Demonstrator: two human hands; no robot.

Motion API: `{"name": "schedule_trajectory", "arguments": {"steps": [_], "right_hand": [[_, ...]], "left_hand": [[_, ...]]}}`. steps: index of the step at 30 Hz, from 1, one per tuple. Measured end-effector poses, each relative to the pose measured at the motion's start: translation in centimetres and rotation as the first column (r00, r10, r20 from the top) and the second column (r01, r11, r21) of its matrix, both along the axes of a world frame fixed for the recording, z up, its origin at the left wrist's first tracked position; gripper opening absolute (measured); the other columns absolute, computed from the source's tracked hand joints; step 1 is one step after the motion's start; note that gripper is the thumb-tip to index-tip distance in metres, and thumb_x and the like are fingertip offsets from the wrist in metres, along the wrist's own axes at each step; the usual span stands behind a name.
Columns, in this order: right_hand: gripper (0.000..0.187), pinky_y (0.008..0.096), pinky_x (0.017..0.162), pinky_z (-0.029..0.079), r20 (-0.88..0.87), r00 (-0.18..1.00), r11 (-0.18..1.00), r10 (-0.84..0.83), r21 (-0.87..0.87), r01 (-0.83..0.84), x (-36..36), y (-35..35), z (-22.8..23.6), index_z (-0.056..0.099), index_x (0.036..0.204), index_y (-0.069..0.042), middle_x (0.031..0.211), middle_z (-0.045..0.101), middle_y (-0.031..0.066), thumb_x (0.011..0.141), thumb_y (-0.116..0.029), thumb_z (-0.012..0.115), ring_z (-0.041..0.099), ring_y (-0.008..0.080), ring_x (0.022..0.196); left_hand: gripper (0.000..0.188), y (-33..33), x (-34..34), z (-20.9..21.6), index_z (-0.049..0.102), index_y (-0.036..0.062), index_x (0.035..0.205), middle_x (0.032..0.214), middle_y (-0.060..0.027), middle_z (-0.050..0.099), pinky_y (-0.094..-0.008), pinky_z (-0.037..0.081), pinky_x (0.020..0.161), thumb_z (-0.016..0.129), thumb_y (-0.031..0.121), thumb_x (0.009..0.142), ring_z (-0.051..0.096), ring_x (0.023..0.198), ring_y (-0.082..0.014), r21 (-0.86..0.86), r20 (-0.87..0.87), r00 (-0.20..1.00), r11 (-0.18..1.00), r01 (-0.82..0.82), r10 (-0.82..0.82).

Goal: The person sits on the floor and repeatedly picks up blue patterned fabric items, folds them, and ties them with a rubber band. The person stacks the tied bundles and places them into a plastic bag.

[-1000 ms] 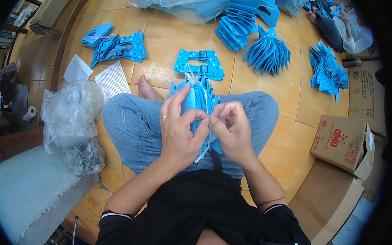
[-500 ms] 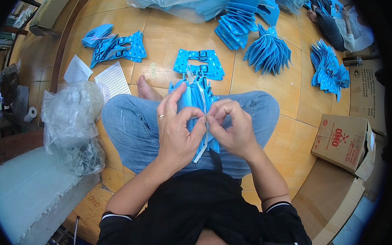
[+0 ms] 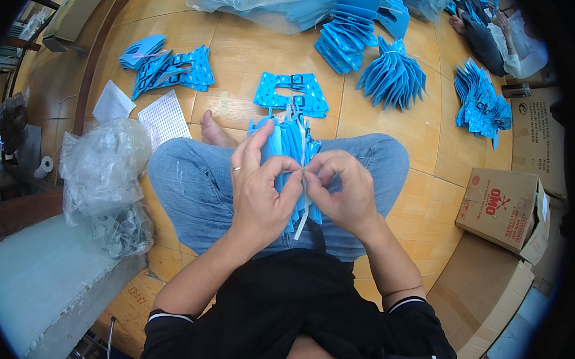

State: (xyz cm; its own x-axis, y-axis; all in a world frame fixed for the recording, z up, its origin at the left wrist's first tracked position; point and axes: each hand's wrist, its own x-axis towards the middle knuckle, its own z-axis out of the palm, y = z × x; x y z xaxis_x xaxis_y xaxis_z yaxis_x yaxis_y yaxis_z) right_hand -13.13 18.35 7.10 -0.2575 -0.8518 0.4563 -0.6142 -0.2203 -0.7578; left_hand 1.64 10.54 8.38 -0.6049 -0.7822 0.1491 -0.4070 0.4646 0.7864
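A bundle of blue fabric pieces (image 3: 274, 143) rests in my lap between my knees. Across it runs a narrow pale tie strip (image 3: 300, 134), with one end hanging toward me. My left hand (image 3: 262, 187) pinches the strip between thumb and forefinger, its other fingers lying over the bundle's left side. Close beside it, my right hand (image 3: 344, 188) pinches the same strip, fingertips nearly touching the left ones. Whether a knot sits between the fingertips is too small to tell. Just beyond the bundle lies a patterned blue piece with black buckles (image 3: 291, 94).
Tied blue bundles (image 3: 393, 75) and buckled blue pieces (image 3: 174, 71) lie on the tiled floor. Clear plastic bags (image 3: 107, 184) and printed sheets (image 3: 164, 120) are at left. Cardboard boxes (image 3: 500, 209) stand at right. Another person (image 3: 515, 44) sits at the far right.
Both hands stay pinched at nearly the same spot. The strip's loose end has swung slightly right. At the far right, the other person's hands have shifted.
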Motion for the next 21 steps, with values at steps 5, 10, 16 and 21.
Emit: {"name": "schedule_trajectory", "arguments": {"steps": [5, 10, 16, 21], "right_hand": [[0.034, 0.0318, 0.058, 0.049, -0.072, 0.997, 0.999, -0.016, -0.048, 0.012, 0.04, -0.3, 0.17, 0.048, 0.089, -0.008, 0.085, 0.067, 0.0062, 0.07, 0.006, 0.073, 0.06, 0.0205, 0.062], [0.034, 0.0323, 0.057, 0.048, -0.076, 0.995, 0.997, -0.067, -0.046, 0.063, 0.62, -0.26, 0.22, 0.049, 0.088, -0.008, 0.084, 0.066, 0.0054, 0.069, 0.007, 0.073, 0.059, 0.0206, 0.061], [0.032, 0.0271, 0.055, 0.048, -0.108, 0.992, 0.997, -0.069, -0.053, 0.064, 0.71, -0.27, 0.13, 0.049, 0.087, -0.007, 0.085, 0.066, 0.0078, 0.073, 0.008, 0.073, 0.055, 0.0147, 0.058], [0.031, 0.0251, 0.053, 0.047, -0.083, 0.996, 0.999, -0.042, -0.02, 0.04, 0.73, -0.38, -0.09, 0.049, 0.09, -0.006, 0.087, 0.065, 0.0086, 0.074, 0.008, 0.073, 0.053, 0.0128, 0.056]], "left_hand": [[0.007, 0.07, -0.05, -0.05, 0.07, 0.009, 0.088, 0.147, -0.0191, 0.043, -0.0482, 0.028, 0.109, 0.07, 0.013, 0.082, 0.038, 0.131, -0.0379, -0.006, -0.008, 1.0, 1.0, -0.013, 0.013], [0.007, 0.28, -0.17, 0.09, 0.069, 0.0079, 0.088, 0.147, -0.0198, 0.043, -0.0481, 0.029, 0.109, 0.069, 0.012, 0.082, 0.038, 0.131, -0.0376, 0.004, -0.005, 1.0, 1.0, -0.023, 0.023], [0.007, 0.44, -0.2, 0.12, 0.069, 0.0071, 0.089, 0.146, -0.0211, 0.043, -0.048, 0.029, 0.109, 0.069, 0.011, 0.082, 0.039, 0.131, -0.0378, 0.01, -0.022, 0.999, 0.999, -0.037, 0.037], [0.007, 0.4, -0.26, -0.07, 0.068, 0.0071, 0.088, 0.147, -0.0217, 0.042, -0.0484, 0.029, 0.109, 0.069, 0.012, 0.083, 0.041, 0.13, -0.0383, 0.007, -0.028, 0.999, 0.999, -0.037, 0.037]]}}
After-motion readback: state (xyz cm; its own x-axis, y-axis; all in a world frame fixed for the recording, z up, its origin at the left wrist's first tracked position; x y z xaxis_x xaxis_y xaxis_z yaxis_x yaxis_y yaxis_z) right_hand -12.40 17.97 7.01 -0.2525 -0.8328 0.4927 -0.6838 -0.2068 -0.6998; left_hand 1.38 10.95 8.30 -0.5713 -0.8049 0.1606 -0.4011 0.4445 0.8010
